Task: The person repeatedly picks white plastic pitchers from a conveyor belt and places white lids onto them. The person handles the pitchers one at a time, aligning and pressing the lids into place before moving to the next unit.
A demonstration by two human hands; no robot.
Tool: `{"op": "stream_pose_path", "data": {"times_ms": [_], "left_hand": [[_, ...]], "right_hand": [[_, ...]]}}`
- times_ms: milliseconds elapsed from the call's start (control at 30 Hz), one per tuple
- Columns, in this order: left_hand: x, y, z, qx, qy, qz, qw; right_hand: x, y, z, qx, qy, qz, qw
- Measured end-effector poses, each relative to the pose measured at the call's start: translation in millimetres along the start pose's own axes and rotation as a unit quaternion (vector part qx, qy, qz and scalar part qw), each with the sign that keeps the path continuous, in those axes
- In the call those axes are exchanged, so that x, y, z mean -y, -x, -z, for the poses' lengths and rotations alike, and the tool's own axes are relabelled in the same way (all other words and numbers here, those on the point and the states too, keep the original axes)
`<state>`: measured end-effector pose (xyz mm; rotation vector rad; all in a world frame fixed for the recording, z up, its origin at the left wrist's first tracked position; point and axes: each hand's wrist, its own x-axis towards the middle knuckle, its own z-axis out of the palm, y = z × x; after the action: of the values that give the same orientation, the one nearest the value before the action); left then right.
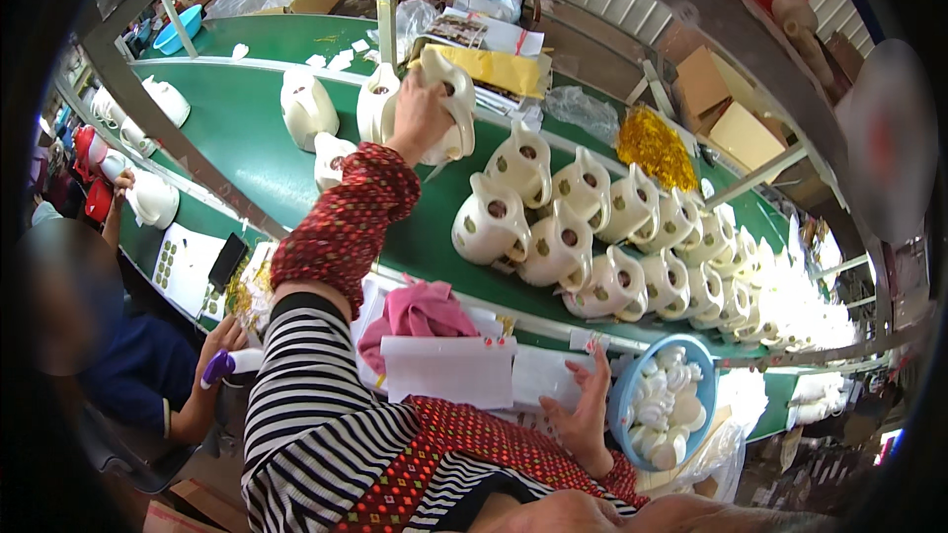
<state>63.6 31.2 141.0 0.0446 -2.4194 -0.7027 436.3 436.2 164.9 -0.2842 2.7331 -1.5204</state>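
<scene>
My left hand (pixel 423 118) reaches out over the green table, its fingers closed on the upper part of a cream plastic jug (pixel 454 138). Other cream jugs (pixel 308 109) stand just left of it, and a smaller cream piece (pixel 331 160) is partly behind my red patterned sleeve. My right hand (pixel 583 410) is near my body with its fingers apart. Small red-and-white specks show by its fingertips; I cannot make out what they are. Beside that hand is a blue basin (pixel 616 405) of white plastic parts. White paper sheets (pixel 449 368) and a pink cloth (pixel 420 316) lie nearby.
Rows of cream jugs (pixel 568 242) with small dark stickers run off to the right. Gold tinsel-like material (pixel 657 148) and a yellow packet (pixel 484 69) lie behind them. A metal post (pixel 386 0) rises at the far edge. Another person (pixel 138 365) works at the left.
</scene>
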Motion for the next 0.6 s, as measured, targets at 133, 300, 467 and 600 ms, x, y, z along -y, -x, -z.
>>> {"op": "stream_pose_path", "data": {"times_ms": [133, 300, 467, 600], "left_hand": [[44, -1, -102, -0.005, -0.025, -0.007, 1.000], [59, 23, -157, 0.056, -0.017, 0.056, 0.997], [38, 48, -95, 0.190, -0.077, 0.115, 0.972], [49, 71, 9, 0.226, -0.261, 0.109, 0.932]], "right_hand": [[-14, -11, -6, -0.003, -0.042, -0.045, 0.998], [-12, -26, -2, 0.009, 0.006, -0.070, 0.997], [-22, -27, -10, 0.008, -0.027, -0.070, 0.997], [-7, -32, -13, -0.014, -0.029, -0.037, 0.999]]}}
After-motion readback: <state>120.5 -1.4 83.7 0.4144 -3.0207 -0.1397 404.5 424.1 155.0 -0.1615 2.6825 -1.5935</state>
